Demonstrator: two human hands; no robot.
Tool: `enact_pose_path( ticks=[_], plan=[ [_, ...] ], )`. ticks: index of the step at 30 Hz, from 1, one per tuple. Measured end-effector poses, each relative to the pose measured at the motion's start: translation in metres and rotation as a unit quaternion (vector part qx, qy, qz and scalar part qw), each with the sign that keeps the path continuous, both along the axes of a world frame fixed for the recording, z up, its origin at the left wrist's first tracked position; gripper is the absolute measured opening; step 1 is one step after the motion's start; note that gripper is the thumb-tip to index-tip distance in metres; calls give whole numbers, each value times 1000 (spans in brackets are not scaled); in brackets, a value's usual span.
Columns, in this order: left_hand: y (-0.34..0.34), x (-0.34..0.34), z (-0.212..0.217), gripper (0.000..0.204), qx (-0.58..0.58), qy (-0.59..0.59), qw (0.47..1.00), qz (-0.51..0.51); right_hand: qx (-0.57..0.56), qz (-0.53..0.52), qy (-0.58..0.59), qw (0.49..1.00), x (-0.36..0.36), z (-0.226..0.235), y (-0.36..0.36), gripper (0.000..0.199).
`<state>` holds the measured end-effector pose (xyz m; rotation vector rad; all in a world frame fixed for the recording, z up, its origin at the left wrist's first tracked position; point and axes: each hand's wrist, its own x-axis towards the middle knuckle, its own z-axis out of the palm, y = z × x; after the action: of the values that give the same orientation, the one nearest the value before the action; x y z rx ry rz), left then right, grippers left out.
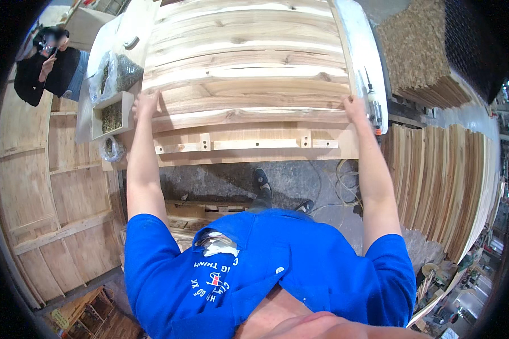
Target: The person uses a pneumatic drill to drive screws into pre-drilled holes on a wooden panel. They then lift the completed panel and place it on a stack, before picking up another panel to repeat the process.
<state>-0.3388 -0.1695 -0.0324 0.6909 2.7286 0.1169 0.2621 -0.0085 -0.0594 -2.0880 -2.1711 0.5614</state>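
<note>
Blue short-sleeved shirt (300, 265) with white print, bare forearms, dark shoes (261, 179)

Grey concrete floor (300, 178), stacked thin wood slats (447, 186) at right, plywood panels (45, 198) at left.
</note>
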Motion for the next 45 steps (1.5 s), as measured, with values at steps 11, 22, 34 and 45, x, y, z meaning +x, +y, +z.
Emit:
enact_pose_path(
  ticks=[11,22,34,45],
  plan=[
    [-49,-8,-17,84,29,55,998,12,-29,-44,60,997,-20,7,-28,67],
    [-80,0,-14,82,79,60,995,2,12,-84,121,989,3,1,-78,68],
    [-71,49,9,70,62,111,992,4,49,-120,281,951,60,7,-60,41],
    [-4,313,-6,60,107,-60,922,-366,3,-147,7,989,160,-20,2,67]
  ],
)
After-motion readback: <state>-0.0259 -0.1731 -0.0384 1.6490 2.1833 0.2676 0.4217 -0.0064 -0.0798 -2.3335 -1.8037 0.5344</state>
